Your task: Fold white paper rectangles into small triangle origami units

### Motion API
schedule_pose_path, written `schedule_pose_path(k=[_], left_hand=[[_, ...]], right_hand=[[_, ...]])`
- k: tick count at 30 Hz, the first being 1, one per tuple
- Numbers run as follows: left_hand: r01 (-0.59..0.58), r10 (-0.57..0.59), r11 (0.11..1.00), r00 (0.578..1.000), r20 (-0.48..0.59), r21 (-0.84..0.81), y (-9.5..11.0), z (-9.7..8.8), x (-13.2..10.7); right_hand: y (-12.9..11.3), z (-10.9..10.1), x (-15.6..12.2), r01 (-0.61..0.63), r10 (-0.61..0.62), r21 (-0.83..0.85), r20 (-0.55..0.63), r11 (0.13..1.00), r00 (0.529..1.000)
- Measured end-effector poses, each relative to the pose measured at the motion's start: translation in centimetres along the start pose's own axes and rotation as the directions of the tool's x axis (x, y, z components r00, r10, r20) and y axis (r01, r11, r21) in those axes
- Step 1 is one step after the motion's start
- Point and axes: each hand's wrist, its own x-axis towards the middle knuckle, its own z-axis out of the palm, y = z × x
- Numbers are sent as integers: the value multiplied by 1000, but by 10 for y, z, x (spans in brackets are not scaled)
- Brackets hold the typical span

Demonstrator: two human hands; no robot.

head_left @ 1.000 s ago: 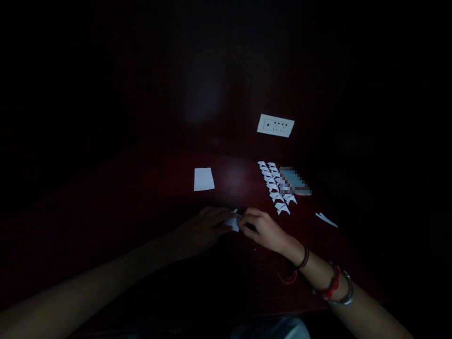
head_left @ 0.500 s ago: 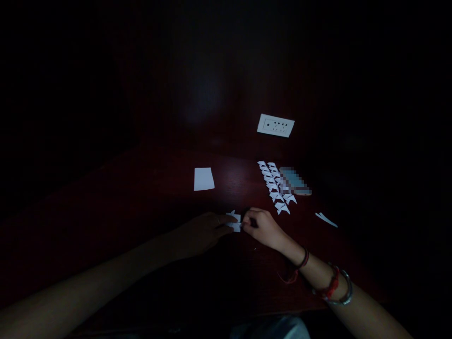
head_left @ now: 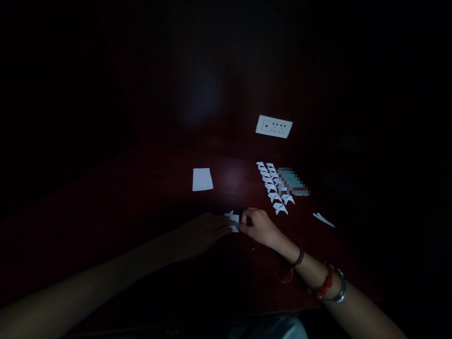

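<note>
A small white folded paper (head_left: 233, 217) lies on the dark red table between my hands, partly covered by fingers. From the left, my left hand (head_left: 206, 230) reaches over it, fingers stretched out and pressing on the paper; a ring shows on one finger. My right hand (head_left: 259, 227) has its fingers curled and pinched at the paper's right edge. Bracelets circle the right wrist and forearm. Fingertip detail is hard to make out in the dim light.
A blank white paper sheet (head_left: 202, 180) lies farther back. Rows of small folded paper pieces (head_left: 271, 188) sit at the right, beside a phone (head_left: 294, 181) with a blurred screen. Narrow paper strips (head_left: 324, 220) lie right of them. A white wall socket (head_left: 274, 126) is behind.
The left index finger has slid a little to the right across the folded paper. My right hand stays pinched at its edge. The whole view has shifted slightly.
</note>
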Motion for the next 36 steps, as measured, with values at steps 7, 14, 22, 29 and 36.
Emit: schedule_pose_path(k=[7, 14, 22, 29, 36], left_hand=[[-2, 3, 999, 1000, 9, -50, -4, 4, 0], [34, -37, 983, 999, -15, -180, -2, -4, 1], [53, -62, 972, 998, -33, -227, -4, 1, 0], [52, -60, 982, 998, -34, -184, -7, 4, -4], [62, -75, 990, 992, -103, -126, -5, 9, -7]], right_hand=[[0, -2, -7, 8, -12, -85, -47, 996, 999], [-3, -17, -14, 355, -334, -238, 124, 904, 934], [-4, -19, -16, 402, -359, -346, 185, 848, 915], [-3, -23, -17, 397, -347, -378, 195, 837, 917], [3, -25, -16, 296, -289, -206, 66, 933, 955]])
